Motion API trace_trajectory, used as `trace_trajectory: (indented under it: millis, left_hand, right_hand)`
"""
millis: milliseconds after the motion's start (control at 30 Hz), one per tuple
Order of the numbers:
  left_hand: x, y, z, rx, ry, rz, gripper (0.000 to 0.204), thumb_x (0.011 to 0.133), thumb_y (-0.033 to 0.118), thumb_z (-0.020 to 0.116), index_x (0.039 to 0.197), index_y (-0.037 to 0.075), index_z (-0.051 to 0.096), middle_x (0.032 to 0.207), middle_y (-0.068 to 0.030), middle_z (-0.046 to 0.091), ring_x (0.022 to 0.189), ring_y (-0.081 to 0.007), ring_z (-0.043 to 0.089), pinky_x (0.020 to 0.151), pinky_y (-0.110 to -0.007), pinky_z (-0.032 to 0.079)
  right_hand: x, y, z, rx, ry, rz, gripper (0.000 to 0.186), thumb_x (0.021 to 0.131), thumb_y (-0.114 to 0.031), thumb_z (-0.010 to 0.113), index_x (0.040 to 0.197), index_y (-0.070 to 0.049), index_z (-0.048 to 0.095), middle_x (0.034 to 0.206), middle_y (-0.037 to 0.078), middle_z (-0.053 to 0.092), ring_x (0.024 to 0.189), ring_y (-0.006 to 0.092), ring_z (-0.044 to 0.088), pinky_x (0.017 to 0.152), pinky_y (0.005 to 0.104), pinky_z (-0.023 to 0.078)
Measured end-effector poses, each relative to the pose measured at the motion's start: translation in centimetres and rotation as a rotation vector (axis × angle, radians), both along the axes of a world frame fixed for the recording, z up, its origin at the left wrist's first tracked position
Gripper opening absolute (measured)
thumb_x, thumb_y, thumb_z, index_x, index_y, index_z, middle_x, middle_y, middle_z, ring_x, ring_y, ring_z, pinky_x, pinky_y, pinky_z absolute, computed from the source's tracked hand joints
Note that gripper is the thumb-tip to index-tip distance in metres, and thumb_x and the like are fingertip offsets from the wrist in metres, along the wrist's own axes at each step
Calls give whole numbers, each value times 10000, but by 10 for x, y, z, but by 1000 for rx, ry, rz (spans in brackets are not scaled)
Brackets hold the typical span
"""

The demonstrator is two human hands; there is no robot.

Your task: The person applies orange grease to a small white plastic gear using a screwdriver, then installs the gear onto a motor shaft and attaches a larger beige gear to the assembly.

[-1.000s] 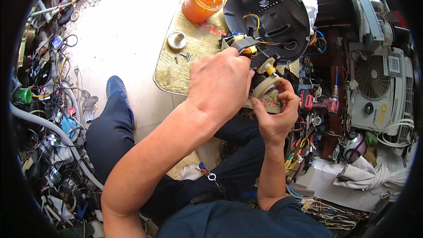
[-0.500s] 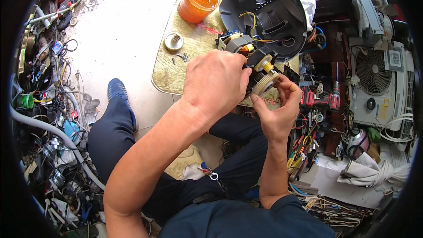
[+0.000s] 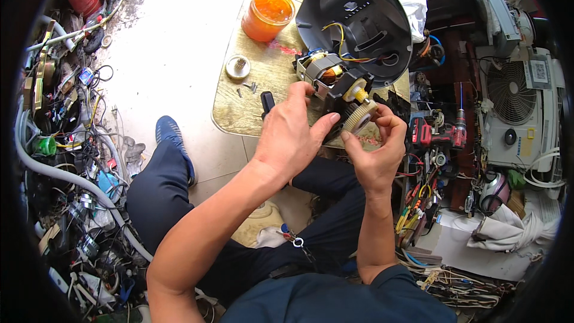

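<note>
My right hand point(image 3: 379, 149) pinches the rim of a large cream-coloured gear point(image 3: 359, 116) between thumb and fingers. The gear sits against a black gearbox holding a smaller yellowish gear point(image 3: 359, 93). Beside it is an electric motor point(image 3: 321, 72) with copper windings, at the mouth of a black round housing point(image 3: 382, 30) with yellow wires inside. My left hand point(image 3: 289, 134) is at the motor's near side, thumb and index finger spread apart, the other fingers hidden beneath. A black handle-like piece point(image 3: 267, 104) shows past its knuckles; whether I hold it I cannot tell.
On the worn tabletop point(image 3: 230, 104) stand an orange tub of grease point(image 3: 267, 17) and a white gear with a metal shaft point(image 3: 238, 67), near several small metal pins point(image 3: 250, 88). A red power drill point(image 3: 439, 133) lies at right. Cables and parts point(image 3: 89, 203) heap up at left.
My left hand has drawn back toward me from the gearbox, its thumb and index finger spreading. The black handle-like piece has come into sight. My right hand keeps its pinch on the gear.
</note>
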State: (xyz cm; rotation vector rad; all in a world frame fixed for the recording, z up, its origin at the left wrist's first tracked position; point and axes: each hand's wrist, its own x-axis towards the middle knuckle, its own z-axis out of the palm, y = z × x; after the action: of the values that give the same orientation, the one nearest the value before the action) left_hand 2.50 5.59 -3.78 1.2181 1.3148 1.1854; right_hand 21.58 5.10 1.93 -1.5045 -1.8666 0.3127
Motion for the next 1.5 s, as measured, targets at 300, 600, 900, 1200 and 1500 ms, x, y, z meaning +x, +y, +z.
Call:
trace_trajectory:
  millis: [300, 600, 900, 1200, 1500]
  left_hand:
    - [22, -4, -5, 3, -419, -48, 569, 1096, 157, 713, 1585, 91, 429, 1294, -259, 758, 1129, -234, 767, 939, -367, 609]
    - [22, 6, -11, 28, -391, -97, 474, 1143, 192, 649, 1581, 81, 509, 1210, -163, 774, 1092, -146, 701, 944, -327, 582]
    - [20, 14, -5, 29, -489, -50, 430, 1149, 175, 639, 1549, 37, 565, 1087, -101, 791, 972, -84, 664, 844, -288, 565]
    - [3, 39, 18, -16, -347, 7, 480, 1095, 322, 681, 1446, -5, 663, 1083, -201, 797, 957, -202, 759, 876, -367, 593]
    - [2, 55, 19, -76, -427, 6, 465, 1084, 393, 671, 1357, 21, 722, 1083, -190, 804, 966, -244, 776, 859, -391, 607]
  right_hand:
    - [2, -1, 0, -10, 21, -7, 631, 742, -46, 951, 1177, -14, 495, 1381, 261, 671, 1149, 278, 722, 1024, 376, 577]
    - [2, 0, 2, 4, -6, -4, 620, 742, -49, 952, 1166, -18, 500, 1361, 260, 683, 1142, 275, 725, 1023, 374, 575]
    - [1, 7, 9, 33, -89, 19, 602, 736, -74, 952, 1144, -12, 513, 1337, 263, 694, 1130, 305, 733, 1028, 384, 570]
    - [-5, 42, 58, -79, -232, 169, 570, 738, -79, 954, 1117, -7, 535, 1302, 219, 713, 1139, 228, 716, 1056, 353, 558]
    - [-15, 62, 81, -272, -184, 144, 481, 838, -118, 930, 1099, 14, 548, 1200, 158, 765, 1080, 179, 751, 992, 338, 590]
